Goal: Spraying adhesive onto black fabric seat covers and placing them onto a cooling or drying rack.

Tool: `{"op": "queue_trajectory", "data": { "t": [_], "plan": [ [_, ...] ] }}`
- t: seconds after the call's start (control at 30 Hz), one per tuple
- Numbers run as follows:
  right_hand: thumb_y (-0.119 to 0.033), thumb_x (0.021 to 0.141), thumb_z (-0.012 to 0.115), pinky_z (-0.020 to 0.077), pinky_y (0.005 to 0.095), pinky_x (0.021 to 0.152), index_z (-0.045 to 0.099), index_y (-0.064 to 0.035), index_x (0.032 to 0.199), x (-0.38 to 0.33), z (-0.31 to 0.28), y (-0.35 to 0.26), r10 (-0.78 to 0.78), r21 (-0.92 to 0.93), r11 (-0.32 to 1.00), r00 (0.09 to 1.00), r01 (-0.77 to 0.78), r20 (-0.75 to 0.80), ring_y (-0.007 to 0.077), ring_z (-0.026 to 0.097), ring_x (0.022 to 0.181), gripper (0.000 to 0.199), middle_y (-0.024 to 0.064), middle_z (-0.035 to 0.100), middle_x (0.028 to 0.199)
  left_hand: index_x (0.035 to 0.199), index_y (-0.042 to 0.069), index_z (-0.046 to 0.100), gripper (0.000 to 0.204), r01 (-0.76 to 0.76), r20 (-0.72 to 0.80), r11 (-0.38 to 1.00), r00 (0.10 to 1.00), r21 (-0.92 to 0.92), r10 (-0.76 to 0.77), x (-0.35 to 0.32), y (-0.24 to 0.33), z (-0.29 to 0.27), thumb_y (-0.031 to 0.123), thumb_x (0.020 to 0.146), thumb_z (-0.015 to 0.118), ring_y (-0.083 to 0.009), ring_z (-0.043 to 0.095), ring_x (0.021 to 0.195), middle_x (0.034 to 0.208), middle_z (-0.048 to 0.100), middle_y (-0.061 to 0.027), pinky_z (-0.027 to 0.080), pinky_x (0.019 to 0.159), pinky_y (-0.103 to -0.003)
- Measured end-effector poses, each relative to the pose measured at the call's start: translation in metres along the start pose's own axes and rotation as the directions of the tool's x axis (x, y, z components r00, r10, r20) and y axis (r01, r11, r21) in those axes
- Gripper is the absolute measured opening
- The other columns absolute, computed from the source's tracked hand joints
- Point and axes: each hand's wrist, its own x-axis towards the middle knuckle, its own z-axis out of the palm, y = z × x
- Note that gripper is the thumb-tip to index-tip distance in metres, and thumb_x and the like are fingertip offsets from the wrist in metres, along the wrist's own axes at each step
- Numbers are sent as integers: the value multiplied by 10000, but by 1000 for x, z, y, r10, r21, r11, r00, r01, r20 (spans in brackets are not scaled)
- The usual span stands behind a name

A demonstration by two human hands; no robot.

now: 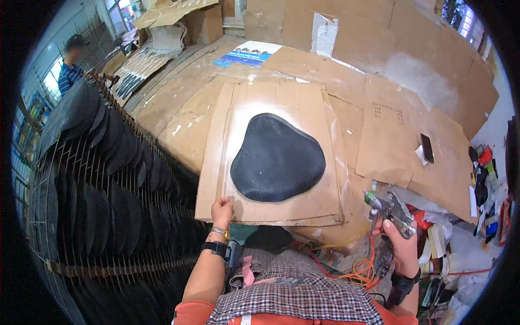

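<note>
A black rounded-triangular piece [278, 158] with a textured surface lies flat on a cardboard sheet [215, 162]. Pale spray marks show on the cardboard around its upper end. At the sheet's near left edge, my left hand [222, 212] is closed, its fingers curled on the cardboard a little short of the black piece. My right hand [400, 241] grips a metal spray gun [392, 212] off to the right, beyond the sheet's near right corner. The gun's green-ringed nozzle points up and to the left, apart from the black piece.
On my left stands a wire rack [97, 168] hung with many black pieces. A phone [427, 148] lies on cardboard at the right. An orange hose [364, 271] loops below the gun. Cardboard panels [357, 32] line the back. Another person [70, 67] is at far left.
</note>
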Motion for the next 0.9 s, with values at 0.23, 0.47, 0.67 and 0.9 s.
{"op": "queue_trajectory", "data": {
  "t": [0.23,0.47,0.67,0.9],
  "plan": [
    [-162,808,664,507,294,693,521,31,1146,2,-3,-19,-27,-75,997,999,31,48,146,604,722,415,75,623,837,992,4,648,226,-142,-67,931,982,336,175,42,-4,25,89,791,590,-220,638,778,851,673,-136,495,716,-327],
    [-99,787,659,509,272,747,487,42,1252,-13,-49,-1,50,-324,945,956,48,288,119,616,791,515,88,635,989,1056,13,643,324,-256,7,771,951,582,310,23,35,48,75,742,589,-305,636,889,955,659,-179,496,807,-375],
    [-94,787,657,502,283,756,480,50,1246,0,-32,-7,-22,-133,990,969,56,245,130,614,798,513,83,635,974,1063,37,649,324,-192,-37,711,955,676,293,26,32,57,115,751,607,-319,600,1010,1075,625,-178,469,896,-383],
    [-112,751,686,511,279,736,525,57,1196,-21,-53,4,-15,-329,939,969,98,247,131,610,827,503,109,633,996,922,50,684,202,-141,-45,651,964,746,261,29,42,61,126,747,616,-321,611,964,1032,621,-173,484,856,-390]
  ]
}}
